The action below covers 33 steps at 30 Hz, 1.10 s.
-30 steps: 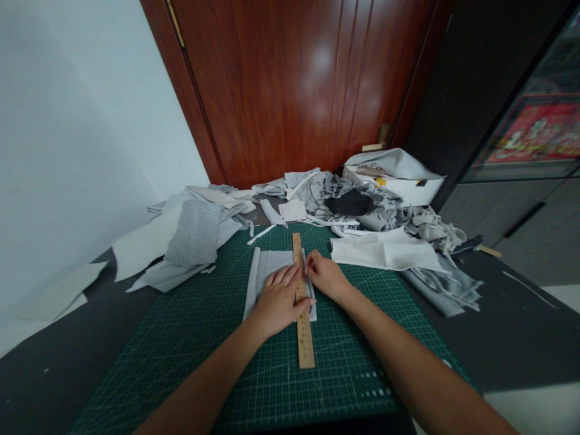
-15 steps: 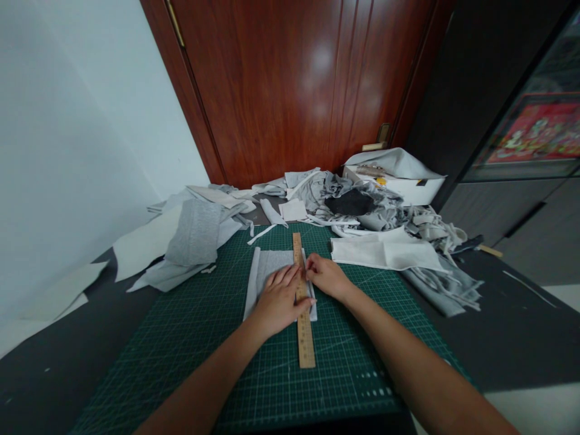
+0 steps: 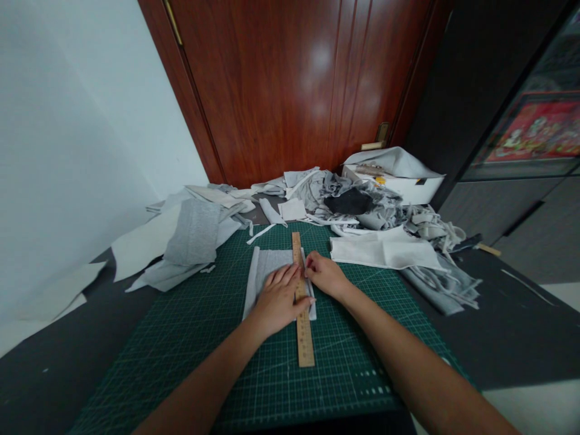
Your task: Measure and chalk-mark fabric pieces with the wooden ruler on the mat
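Note:
A grey piece of fabric (image 3: 270, 260) with a paler strip along its left side lies on the green cutting mat (image 3: 194, 338). Across its right part runs a wooden ruler (image 3: 306, 344), lengthwise away from me. My left hand (image 3: 280, 296) lies flat over ruler and fabric, fingers stretched out and thumb across the ruler. Just right of the ruler, my right hand (image 3: 324, 275) has its fingers pinched together at the fabric's right edge, which looks folded. The fingers hide what exactly sits between them, but the edge shows directly below.
Folded white cloth (image 3: 380, 249) lies right of my right hand. Heaped grey scraps (image 3: 362, 208) and a white box (image 3: 412, 187) stand at the back right. Grey and cream fabric pieces (image 3: 193, 232) lie at the left. A wooden door (image 3: 281, 90) rises behind the table.
Both hands, the ruler and the fabric keep practically the same place. The whole view has shifted very slightly.

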Each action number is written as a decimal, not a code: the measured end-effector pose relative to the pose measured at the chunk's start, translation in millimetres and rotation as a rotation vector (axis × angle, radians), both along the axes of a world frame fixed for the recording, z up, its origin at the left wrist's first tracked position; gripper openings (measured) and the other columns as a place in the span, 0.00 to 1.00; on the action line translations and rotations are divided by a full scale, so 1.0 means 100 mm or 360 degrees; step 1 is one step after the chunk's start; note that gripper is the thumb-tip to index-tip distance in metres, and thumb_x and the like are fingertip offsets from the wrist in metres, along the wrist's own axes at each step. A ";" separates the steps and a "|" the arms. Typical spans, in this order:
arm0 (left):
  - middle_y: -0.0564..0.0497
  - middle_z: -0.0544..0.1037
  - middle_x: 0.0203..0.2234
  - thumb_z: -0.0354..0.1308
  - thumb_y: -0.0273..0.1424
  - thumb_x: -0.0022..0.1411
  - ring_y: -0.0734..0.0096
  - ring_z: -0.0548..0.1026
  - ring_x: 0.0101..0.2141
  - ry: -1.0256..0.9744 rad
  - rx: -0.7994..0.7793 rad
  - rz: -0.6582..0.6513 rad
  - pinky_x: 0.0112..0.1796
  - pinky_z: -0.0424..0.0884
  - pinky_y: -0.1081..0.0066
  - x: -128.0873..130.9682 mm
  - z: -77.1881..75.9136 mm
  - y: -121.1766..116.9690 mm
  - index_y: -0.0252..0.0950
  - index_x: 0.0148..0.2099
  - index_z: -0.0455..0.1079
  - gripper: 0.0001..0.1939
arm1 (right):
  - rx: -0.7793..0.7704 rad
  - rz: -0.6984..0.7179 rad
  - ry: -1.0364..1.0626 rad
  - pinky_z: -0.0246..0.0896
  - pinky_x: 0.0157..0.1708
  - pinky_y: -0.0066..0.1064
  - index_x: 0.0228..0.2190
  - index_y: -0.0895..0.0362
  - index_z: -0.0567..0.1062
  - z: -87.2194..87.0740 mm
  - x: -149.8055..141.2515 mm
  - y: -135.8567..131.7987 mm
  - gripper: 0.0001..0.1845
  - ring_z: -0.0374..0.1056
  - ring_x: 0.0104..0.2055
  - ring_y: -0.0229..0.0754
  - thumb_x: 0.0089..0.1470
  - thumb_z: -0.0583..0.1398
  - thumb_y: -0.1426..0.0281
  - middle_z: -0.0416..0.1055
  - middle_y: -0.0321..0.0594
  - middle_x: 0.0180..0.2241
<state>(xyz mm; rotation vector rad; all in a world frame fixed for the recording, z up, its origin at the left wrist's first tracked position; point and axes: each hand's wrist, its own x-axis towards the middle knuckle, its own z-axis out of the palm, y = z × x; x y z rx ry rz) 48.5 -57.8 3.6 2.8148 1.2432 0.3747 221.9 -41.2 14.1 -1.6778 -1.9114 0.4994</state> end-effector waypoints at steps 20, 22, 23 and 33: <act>0.44 0.57 0.64 0.50 0.48 0.63 0.57 0.52 0.63 -0.0004 0.0006 -0.0014 0.60 0.50 0.56 0.00 -0.01 0.01 0.36 0.65 0.52 0.34 | 0.0012 -0.0097 -0.0011 0.50 0.30 0.27 0.34 0.56 0.67 -0.05 -0.02 0.02 0.05 0.65 0.30 0.39 0.52 0.55 0.73 0.70 0.36 0.29; 0.44 0.57 0.64 0.50 0.48 0.63 0.57 0.52 0.63 0.0003 0.0005 -0.0017 0.60 0.50 0.56 0.00 -0.01 0.01 0.36 0.66 0.50 0.35 | 0.0054 -0.0144 -0.0034 0.50 0.31 0.28 0.36 0.56 0.67 -0.07 -0.02 0.03 0.06 0.66 0.32 0.40 0.53 0.55 0.73 0.71 0.38 0.31; 0.44 0.57 0.64 0.50 0.48 0.63 0.56 0.52 0.63 0.0005 0.0004 -0.0017 0.60 0.50 0.56 0.00 -0.01 0.01 0.36 0.66 0.50 0.35 | 0.0069 -0.0146 -0.0035 0.50 0.31 0.28 0.36 0.56 0.66 -0.08 -0.02 0.03 0.06 0.66 0.32 0.40 0.53 0.54 0.73 0.71 0.38 0.31; 0.44 0.59 0.63 0.49 0.49 0.63 0.56 0.54 0.62 0.0000 0.0039 -0.0018 0.59 0.50 0.56 0.00 -0.01 0.01 0.36 0.63 0.56 0.33 | 0.0019 -0.0050 -0.0017 0.48 0.28 0.27 0.33 0.54 0.67 -0.05 -0.02 -0.01 0.04 0.63 0.28 0.38 0.52 0.55 0.71 0.68 0.34 0.26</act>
